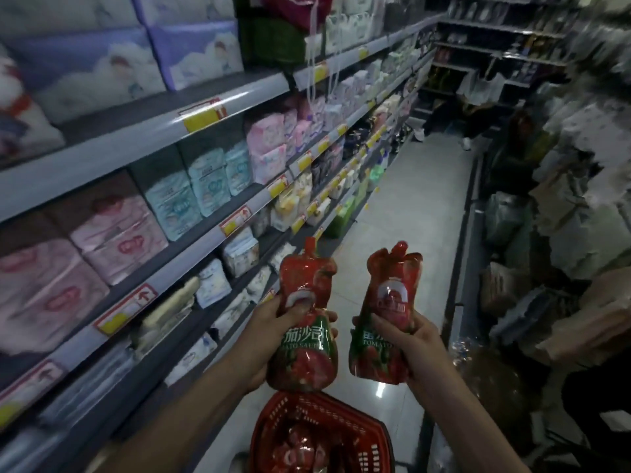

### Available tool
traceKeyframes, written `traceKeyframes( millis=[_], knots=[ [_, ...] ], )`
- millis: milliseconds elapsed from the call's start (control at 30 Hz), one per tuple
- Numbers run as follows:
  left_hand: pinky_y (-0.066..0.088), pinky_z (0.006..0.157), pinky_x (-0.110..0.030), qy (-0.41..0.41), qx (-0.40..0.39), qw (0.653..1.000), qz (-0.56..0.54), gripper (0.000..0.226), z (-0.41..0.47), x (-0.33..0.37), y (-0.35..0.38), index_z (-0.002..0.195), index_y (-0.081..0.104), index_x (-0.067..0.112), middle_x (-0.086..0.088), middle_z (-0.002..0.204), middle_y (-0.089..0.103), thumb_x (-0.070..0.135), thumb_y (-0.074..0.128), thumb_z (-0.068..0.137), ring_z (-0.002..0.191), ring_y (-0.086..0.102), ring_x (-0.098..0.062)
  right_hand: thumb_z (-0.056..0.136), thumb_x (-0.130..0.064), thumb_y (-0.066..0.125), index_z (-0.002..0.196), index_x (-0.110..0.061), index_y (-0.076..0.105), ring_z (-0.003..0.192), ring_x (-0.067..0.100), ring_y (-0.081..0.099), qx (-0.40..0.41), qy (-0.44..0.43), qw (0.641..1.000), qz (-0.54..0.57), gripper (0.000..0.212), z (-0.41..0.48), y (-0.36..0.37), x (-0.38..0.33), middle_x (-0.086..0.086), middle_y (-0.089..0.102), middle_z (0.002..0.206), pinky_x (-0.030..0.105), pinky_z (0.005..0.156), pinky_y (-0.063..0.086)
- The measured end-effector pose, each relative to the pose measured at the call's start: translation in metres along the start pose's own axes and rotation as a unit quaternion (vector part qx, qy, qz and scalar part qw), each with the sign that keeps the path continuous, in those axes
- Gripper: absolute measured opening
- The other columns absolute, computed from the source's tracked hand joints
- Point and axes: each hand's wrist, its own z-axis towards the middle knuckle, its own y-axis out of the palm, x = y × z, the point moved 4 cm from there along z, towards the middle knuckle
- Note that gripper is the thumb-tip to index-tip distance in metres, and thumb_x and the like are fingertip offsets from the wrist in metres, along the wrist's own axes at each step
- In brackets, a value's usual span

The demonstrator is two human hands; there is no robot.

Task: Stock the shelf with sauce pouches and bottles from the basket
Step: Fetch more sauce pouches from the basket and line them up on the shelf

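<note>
My left hand [273,322] grips a red tomato sauce pouch [304,336] around its middle, spout pointing up. My right hand [409,339] grips a second red tomato sauce pouch [386,312] the same way, just to the right of the first. Both pouches are held upright above the aisle floor, apart from each other. Below them at the bottom edge sits a red plastic basket [368,435] with more red pouches [300,448] inside. The shelf unit [191,247] runs along my left side, its near edge a short way from my left hand.
The left shelves hold packs of tissue and pads, with yellow and red price tags [235,221] on the rails. A pale tiled aisle floor [420,206] stretches ahead. Bags, boxes and stacked goods [512,254] crowd the right side. A person [519,148] crouches far down the aisle.
</note>
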Motion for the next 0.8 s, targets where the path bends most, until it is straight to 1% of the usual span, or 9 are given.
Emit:
traceKeyframes(
  millis=[100, 167, 233, 300, 400, 500, 567, 667, 800],
  knots=[
    [0.062, 0.063, -0.036, 0.021, 0.074, 0.997, -0.016, 0.026, -0.035, 0.003, -0.02, 0.12, 0.067, 0.002, -0.022, 0.099, 0.078, 0.016, 0.063, 0.099, 0.078, 0.078, -0.031, 0.078, -0.017, 0.08, 0.116, -0.011, 0.07, 0.103, 0.035, 0.074, -0.038, 0.026, 0.999, -0.012, 0.04, -0.003, 0.027, 0.011, 0.015, 0.077, 0.109, 0.061, 0.097, 0.054],
    [0.065, 0.071, -0.04, 0.018, 0.118, 0.992, -0.039, 0.031, -0.06, 0.003, -0.04, 0.115, 0.073, 0.005, -0.021, 0.103, 0.078, 0.028, 0.067, 0.096, 0.085, 0.077, -0.034, 0.081, -0.014, 0.078, 0.117, -0.008, 0.069, 0.1, 0.037, 0.075, -0.087, 0.046, 0.995, -0.007, 0.037, -0.01, 0.054, 0.015, 0.018, 0.076, 0.111, 0.059, 0.095, 0.056],
    [0.063, 0.086, -0.048, 0.021, 0.161, 0.985, -0.056, 0.042, -0.088, 0.003, -0.064, 0.116, 0.074, 0.005, -0.022, 0.108, 0.077, 0.039, 0.068, 0.093, 0.099, 0.075, -0.041, 0.087, -0.019, 0.073, 0.114, -0.003, 0.07, 0.091, 0.039, 0.075, -0.138, 0.052, 0.989, 0.0, 0.031, -0.022, 0.085, 0.018, 0.021, 0.075, 0.108, 0.053, 0.083, 0.061],
    [0.06, 0.092, -0.053, 0.045, 0.219, 0.973, -0.06, 0.047, -0.119, 0.003, -0.091, 0.115, 0.073, 0.003, -0.022, 0.106, 0.077, 0.042, 0.072, 0.088, 0.1, 0.074, -0.043, 0.092, -0.038, 0.065, 0.113, -0.001, 0.071, 0.082, 0.037, 0.075, -0.18, 0.056, 0.982, 0.005, 0.042, -0.037, 0.119, 0.022, 0.02, 0.076, 0.103, 0.044, 0.067, 0.063],
    [0.062, 0.087, -0.049, 0.093, 0.294, 0.948, -0.083, 0.032, -0.173, 0.005, -0.13, 0.103, 0.078, 0.006, -0.022, 0.102, 0.078, 0.035, 0.074, 0.089, 0.088, 0.077, -0.037, 0.094, -0.05, 0.062, 0.123, -0.009, 0.07, 0.099, 0.035, 0.076, -0.205, 0.059, 0.977, -0.03, 0.051, -0.062, 0.168, 0.032, 0.015, 0.077, 0.112, 0.048, 0.08, 0.063],
    [0.064, 0.07, -0.04, 0.143, 0.378, 0.908, -0.116, 0.027, -0.236, 0.009, -0.174, 0.095, 0.077, 0.003, -0.022, 0.093, 0.078, 0.029, 0.072, 0.092, 0.075, 0.076, -0.032, 0.082, -0.055, 0.078, 0.108, -0.017, 0.078, 0.098, 0.034, 0.076, -0.213, 0.053, 0.974, -0.05, 0.046, -0.092, 0.221, 0.046, 0.011, 0.078, 0.108, 0.052, 0.086, 0.061],
    [0.065, 0.073, -0.044, 0.163, 0.415, 0.886, -0.123, 0.031, -0.286, 0.01, -0.203, 0.098, 0.076, 0.001, -0.021, 0.093, 0.079, 0.031, 0.073, 0.092, 0.076, 0.076, -0.033, 0.069, -0.062, 0.086, 0.104, -0.023, 0.08, 0.102, 0.029, 0.075, -0.242, 0.053, 0.965, -0.083, 0.053, -0.12, 0.265, 0.054, 0.004, 0.079, 0.109, 0.054, 0.096, 0.056],
    [0.063, 0.081, -0.047, 0.179, 0.453, 0.862, -0.144, 0.037, -0.371, 0.003, -0.247, 0.103, 0.075, 0.002, -0.021, 0.098, 0.079, 0.036, 0.075, 0.088, 0.082, 0.077, -0.035, 0.079, -0.045, 0.077, 0.098, -0.02, 0.08, 0.091, 0.016, 0.077, -0.312, 0.045, 0.942, -0.115, 0.031, -0.18, 0.338, 0.066, -0.003, 0.081, 0.098, 0.036, 0.082, 0.06],
    [0.059, 0.092, -0.05, 0.213, 0.494, 0.824, -0.177, 0.039, -0.496, -0.021, -0.293, 0.111, 0.072, 0.004, -0.018, 0.105, 0.078, 0.037, 0.071, 0.09, 0.095, 0.077, -0.035, 0.077, -0.035, 0.076, 0.089, -0.019, 0.083, 0.086, 0.023, 0.078, -0.43, 0.07, 0.89, -0.132, 0.02, -0.282, 0.436, 0.092, 0.006, 0.08, 0.098, 0.045, 0.084, 0.058]
  ],
)
